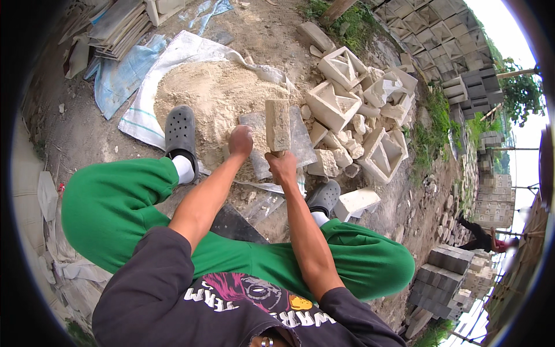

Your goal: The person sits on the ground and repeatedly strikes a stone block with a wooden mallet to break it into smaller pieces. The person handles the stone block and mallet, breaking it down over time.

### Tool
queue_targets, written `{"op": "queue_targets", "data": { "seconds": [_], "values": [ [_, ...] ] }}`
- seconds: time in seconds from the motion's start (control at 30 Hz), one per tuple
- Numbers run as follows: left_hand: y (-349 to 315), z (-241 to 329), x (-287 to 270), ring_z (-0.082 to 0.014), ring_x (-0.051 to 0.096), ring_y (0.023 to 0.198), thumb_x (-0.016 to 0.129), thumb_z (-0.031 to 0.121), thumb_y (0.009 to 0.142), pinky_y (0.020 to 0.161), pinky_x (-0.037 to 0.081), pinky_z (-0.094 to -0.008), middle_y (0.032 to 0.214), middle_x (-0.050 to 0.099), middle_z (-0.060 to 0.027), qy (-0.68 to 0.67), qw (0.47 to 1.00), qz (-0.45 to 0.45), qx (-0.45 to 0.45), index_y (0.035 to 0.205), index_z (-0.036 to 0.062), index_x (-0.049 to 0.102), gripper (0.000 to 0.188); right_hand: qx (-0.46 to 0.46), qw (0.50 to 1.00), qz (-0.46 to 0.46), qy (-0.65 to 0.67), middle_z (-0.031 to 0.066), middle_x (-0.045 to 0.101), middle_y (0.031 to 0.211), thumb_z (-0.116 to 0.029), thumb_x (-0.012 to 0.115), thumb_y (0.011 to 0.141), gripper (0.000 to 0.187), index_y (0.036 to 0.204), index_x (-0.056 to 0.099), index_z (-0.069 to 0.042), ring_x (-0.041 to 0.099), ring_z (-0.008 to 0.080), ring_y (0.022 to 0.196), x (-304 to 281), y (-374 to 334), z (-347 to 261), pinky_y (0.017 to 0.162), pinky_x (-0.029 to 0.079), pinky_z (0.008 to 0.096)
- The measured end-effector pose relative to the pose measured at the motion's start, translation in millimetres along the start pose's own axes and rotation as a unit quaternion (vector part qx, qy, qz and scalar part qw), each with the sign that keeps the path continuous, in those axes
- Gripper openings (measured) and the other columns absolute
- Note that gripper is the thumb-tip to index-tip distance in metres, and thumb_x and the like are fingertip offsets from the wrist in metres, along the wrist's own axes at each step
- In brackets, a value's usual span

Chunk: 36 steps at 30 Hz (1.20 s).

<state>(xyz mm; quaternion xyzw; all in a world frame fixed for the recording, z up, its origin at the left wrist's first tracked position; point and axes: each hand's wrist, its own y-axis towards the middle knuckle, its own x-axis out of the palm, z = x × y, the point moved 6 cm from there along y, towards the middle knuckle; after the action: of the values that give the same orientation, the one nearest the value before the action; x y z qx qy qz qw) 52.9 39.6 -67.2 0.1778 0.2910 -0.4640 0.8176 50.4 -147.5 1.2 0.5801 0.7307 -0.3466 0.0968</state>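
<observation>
My right hand [282, 166] grips the handle of a wooden mallet [278, 122]. The mallet's block-shaped, dust-coated head stands over a flat grey slab [302, 139]. To its left, my left hand [240, 141] is closed at the slab's left edge, by the crumbled material; whatever its fingers may hold is hidden. A broad heap of pale crushed stone or powder [196, 95] lies beyond my hands on a white woven sack [143, 120].
Broken pale hollow blocks [333, 105] and rubble lie right of the slab. My grey clogs [180, 128] flank the work spot. Blue sheeting [118, 81] and stacked boards [118, 32] are at far left. Grey block stacks [442, 272] and another person [483, 238] appear at right.
</observation>
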Motion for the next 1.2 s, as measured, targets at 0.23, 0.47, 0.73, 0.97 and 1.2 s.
{"op": "queue_targets", "data": {
  "seconds": [0.23, 0.47, 0.73, 0.97, 1.2],
  "values": [
    [-23, 14, 0, -0.0377, 0.062, 0.114, 0.060, 0.004, 0.084, 0.099, 0.049, -0.0424, 0.124, 0.066, -0.0199, -0.012, 0.999, -0.022, -0.046, 0.113, -0.0003, 0.070, 0.030, 0.122, 0.990, -0.067, 0.005, 0.0134, 0.066, 0.064, -0.024, 0.075, 0.072, 0.035, 0.075, 0.067, 0.009, 0.067, 0.0208, 0.056, 3, 2, 27, 0.058, 0.056, 0.0363],
    [-43, -2, 20, -0.0377, 0.058, 0.123, 0.052, 0.005, 0.089, 0.105, 0.045, -0.0432, 0.131, 0.063, -0.0217, -0.007, 0.996, 0.054, -0.074, 0.127, -0.0008, 0.062, 0.040, 0.005, 1.000, 0.004, 0.031, 0.0098, 0.066, 0.061, -0.027, 0.074, 0.074, 0.029, 0.077, 0.069, 0.001, 0.065, 0.0195, 0.053, -3, -3, 6, 0.054, 0.053, 0.0357],
    [-38, -6, 6, -0.0346, 0.064, 0.116, 0.054, 0.008, 0.092, 0.100, 0.049, -0.0399, 0.123, 0.068, -0.0208, -0.088, 0.973, 0.007, -0.211, 0.128, 0.0014, 0.065, 0.038, 0.093, 0.991, -0.059, -0.078, 0.0148, 0.068, 0.063, -0.033, 0.074, 0.072, 0.042, 0.073, 0.070, 0.008, 0.072, 0.0264, 0.062, 6, -4, 34, 0.062, 0.057, 0.0387],
    [-40, -41, 26, -0.0342, 0.065, 0.113, 0.051, 0.006, 0.090, 0.096, 0.049, -0.0399, 0.121, 0.069, -0.0210, -0.115, 0.967, 0.016, -0.228, 0.126, 0.0001, 0.066, 0.040, -0.027, 0.999, -0.029, 0.024, 0.0153, 0.068, 0.065, -0.032, 0.075, 0.072, 0.036, 0.076, 0.072, 0.003, 0.069, 0.0235, 0.058, 7, -5, 16, 0.059, 0.055, 0.0365],
    [-36, -80, 46, -0.0260, 0.067, 0.096, 0.050, 0.007, 0.090, 0.086, 0.049, -0.0374, 0.105, 0.071, -0.0158, -0.280, 0.910, 0.025, -0.306, 0.112, -0.0025, 0.069, 0.030, 0.038, 0.992, -0.046, -0.112, 0.0220, 0.069, 0.071, -0.034, 0.073, 0.069, 0.042, 0.080, 0.071, 0.006, 0.070, 0.0337, 0.067, 16, -3, 33, 0.065, 0.055, 0.0406]
  ]
}}
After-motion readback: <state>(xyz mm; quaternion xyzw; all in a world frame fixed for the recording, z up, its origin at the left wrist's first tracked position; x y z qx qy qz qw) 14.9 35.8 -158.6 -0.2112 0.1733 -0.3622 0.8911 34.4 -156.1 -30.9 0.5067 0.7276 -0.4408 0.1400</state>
